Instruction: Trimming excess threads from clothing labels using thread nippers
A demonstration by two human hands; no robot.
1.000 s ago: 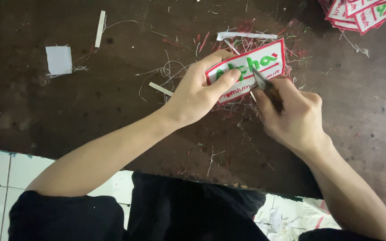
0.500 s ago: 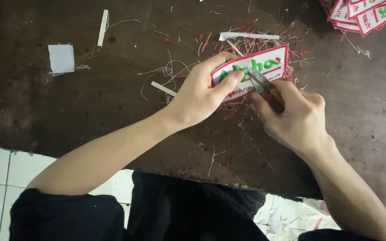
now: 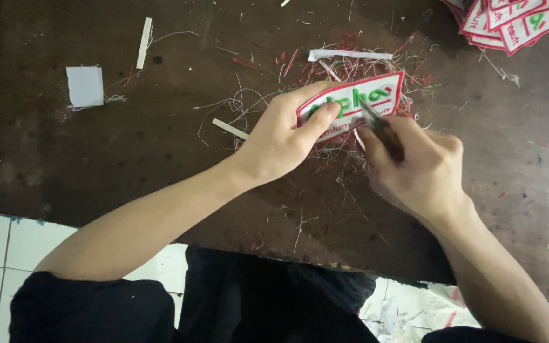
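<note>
A white embroidered patch (image 3: 376,96) with a red border and green lettering lies tilted over a heap of thread scraps (image 3: 344,70) on the dark brown table (image 3: 128,152). My left hand (image 3: 284,136) pinches the patch's left end, thumb on top. My right hand (image 3: 417,168) grips small thread snips (image 3: 379,125) whose metal tip touches the patch's lower edge near its middle.
A stack of similar red-bordered patches (image 3: 513,22) sits at the far right corner. A white fabric square (image 3: 85,86) and white strips (image 3: 143,43) lie at the far left. Loose threads litter the table. White floor tiles (image 3: 7,241) show below the near edge.
The patch has been shifted a little lower and left under my hands, and the snips' tip has moved slightly along the patch's lower edge. Both hands keep their hold.
</note>
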